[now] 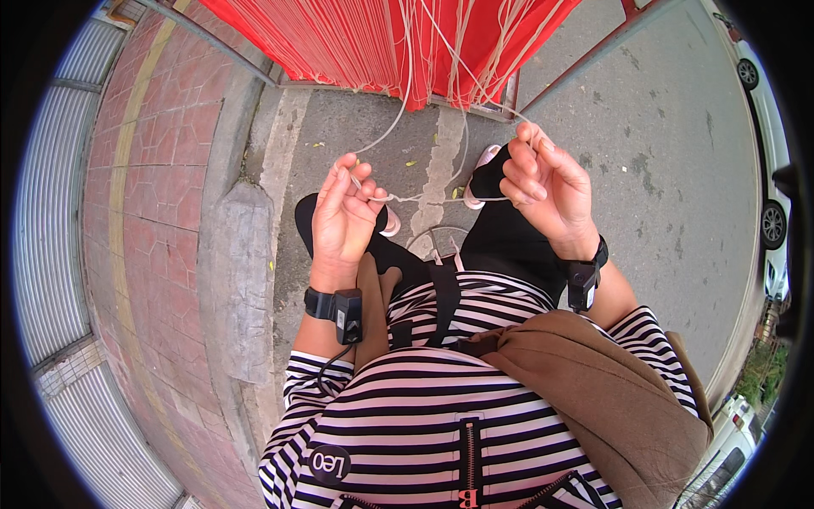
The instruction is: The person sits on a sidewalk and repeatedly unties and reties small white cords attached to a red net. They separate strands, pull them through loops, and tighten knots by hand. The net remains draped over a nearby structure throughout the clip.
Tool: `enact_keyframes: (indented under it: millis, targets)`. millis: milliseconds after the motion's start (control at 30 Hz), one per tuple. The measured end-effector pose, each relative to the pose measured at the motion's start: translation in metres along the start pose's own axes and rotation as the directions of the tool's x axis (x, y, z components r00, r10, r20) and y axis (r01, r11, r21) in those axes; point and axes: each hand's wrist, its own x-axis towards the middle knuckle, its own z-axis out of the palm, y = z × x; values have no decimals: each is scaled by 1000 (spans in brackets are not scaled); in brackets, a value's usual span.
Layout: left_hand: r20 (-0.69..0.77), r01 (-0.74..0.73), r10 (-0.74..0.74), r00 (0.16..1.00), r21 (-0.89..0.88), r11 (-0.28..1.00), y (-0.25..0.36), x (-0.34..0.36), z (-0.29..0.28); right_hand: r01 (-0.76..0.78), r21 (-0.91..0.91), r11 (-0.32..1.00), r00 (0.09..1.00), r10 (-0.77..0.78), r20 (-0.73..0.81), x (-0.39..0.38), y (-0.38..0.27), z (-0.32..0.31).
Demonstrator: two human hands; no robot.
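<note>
Between my raised hands runs a thin whitish cord (475, 199) with a small knot or twist (409, 198) nearer the left. My left hand (346, 204) pinches one side of it, fingers curled. My right hand (547, 182) grips the other side, its fingertips bent in over the cord. From both hands, strands lead up to a bundle of loose cords (462, 59) that hangs over a red cloth (339, 42) at the far side. Another strand droops in a loop between the hands. The fingers partly hide where each hand holds the cord.
A metal frame (593, 51) holds the red cloth over grey pavement (653, 195). On the left lie a kerb (246, 280), red paving (161, 204) and corrugated shutters (55, 195). Parked white cars (767, 170) stand at the right. My legs in black trousers (500, 242) are below the cords.
</note>
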Motion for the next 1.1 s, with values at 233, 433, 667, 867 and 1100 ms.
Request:
enact_keyframes:
  millis: [233, 433, 667, 867, 1100]
  targets:
    - [61, -37, 49, 997, -179, 983, 12, -2, 25, -100, -78, 992, 977, 83, -195, -1, 21, -23]
    - [76, -114, 124, 989, -128, 985, 22, -4, 37, -380, -280, 882, 905, 293, -307, 0, 44, -27]
    - [11, -143, 143, 990, 43, 989, 18, -5, 26, -512, -507, 694, 858, 437, -268, 0, 56, -23]
    - [-84, 91, -70, 994, 276, 957, 4, -8, 10, -319, -685, 655, 945, 167, -280, 3, 38, -10]
    - [-220, 368, -309, 925, 324, 871, -25, -8, -4, -137, -799, 585, 990, 47, -135, 4, 32, 7]
